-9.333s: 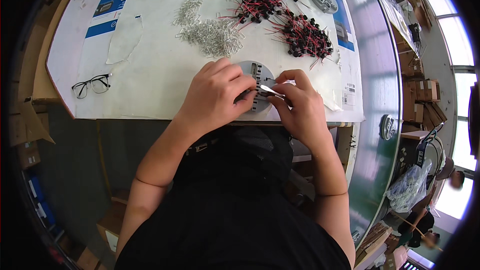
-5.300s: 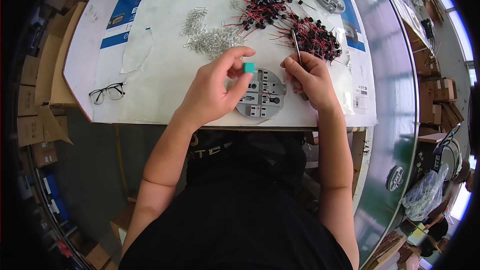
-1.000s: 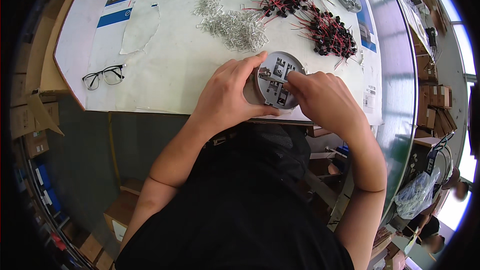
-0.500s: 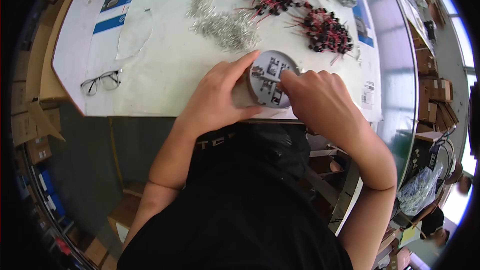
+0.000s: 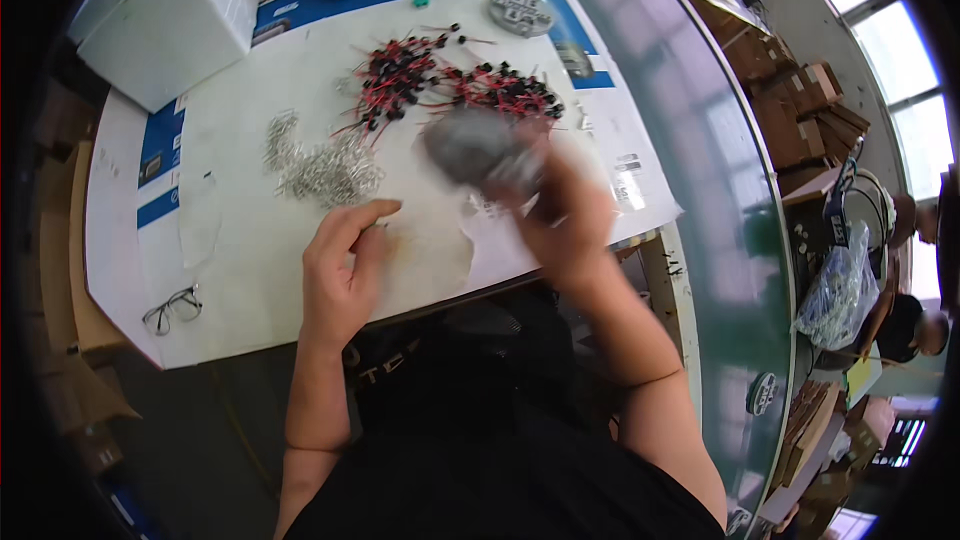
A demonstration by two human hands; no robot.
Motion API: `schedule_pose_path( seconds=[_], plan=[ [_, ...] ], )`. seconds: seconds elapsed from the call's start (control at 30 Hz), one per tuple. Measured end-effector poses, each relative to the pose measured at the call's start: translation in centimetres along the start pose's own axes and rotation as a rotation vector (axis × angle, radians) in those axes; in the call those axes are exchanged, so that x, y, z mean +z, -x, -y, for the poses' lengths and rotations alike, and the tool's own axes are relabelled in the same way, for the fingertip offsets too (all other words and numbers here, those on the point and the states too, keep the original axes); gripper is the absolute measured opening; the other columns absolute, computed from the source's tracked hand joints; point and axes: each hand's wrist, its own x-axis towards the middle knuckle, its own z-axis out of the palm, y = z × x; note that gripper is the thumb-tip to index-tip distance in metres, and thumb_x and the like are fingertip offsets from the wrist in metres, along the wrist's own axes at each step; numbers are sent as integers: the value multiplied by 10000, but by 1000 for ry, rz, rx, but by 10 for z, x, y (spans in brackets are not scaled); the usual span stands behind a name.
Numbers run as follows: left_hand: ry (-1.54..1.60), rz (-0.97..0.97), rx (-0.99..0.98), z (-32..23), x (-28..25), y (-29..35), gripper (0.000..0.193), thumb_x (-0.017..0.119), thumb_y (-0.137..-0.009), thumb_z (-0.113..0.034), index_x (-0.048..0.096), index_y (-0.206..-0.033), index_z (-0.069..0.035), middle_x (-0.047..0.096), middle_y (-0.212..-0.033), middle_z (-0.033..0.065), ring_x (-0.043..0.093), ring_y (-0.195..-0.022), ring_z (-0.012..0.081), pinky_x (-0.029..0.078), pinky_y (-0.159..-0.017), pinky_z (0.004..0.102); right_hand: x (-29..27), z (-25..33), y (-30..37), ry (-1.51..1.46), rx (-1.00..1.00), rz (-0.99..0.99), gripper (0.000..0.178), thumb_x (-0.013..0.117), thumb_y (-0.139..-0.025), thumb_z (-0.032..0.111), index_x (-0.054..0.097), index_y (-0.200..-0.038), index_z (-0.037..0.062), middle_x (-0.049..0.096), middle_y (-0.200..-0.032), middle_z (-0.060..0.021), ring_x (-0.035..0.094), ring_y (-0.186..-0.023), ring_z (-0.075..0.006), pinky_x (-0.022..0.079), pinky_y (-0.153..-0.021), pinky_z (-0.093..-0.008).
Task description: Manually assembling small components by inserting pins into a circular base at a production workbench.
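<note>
From my remote seat I watch the right hand (image 5: 568,208) closed on the near edge of a blurred grey disc (image 5: 470,148), held above the tabletop (image 5: 262,302); probably an edge grip keeps most of its face uncovered, though I can't tell which face is up. The left hand (image 5: 343,275) is half-curled, finger and thumb narrowly parted, and I make out nothing held there. Silver clips (image 5: 330,172) lie just beyond it, apart from the red-wired black parts (image 5: 398,78), presumably to keep the kinds unmixed within reach. The eyeglasses (image 5: 172,310) sit off left, likely out of the way.
</note>
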Motion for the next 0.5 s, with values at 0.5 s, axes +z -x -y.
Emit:
schedule_pose_path(
  seconds=[0.5],
  plan=[
    [-274,-40,65,17,-3,23,275,843,-896,-88,796,-1165,-56,695,-961,100,670,-856,249,557,-715,356,-168,-377,-63,1054,1053,-547,509,758,-933,438,769,-1249,39,786,-1167,-206,745,-1116,-362,562,-951,-456]
  ],
)
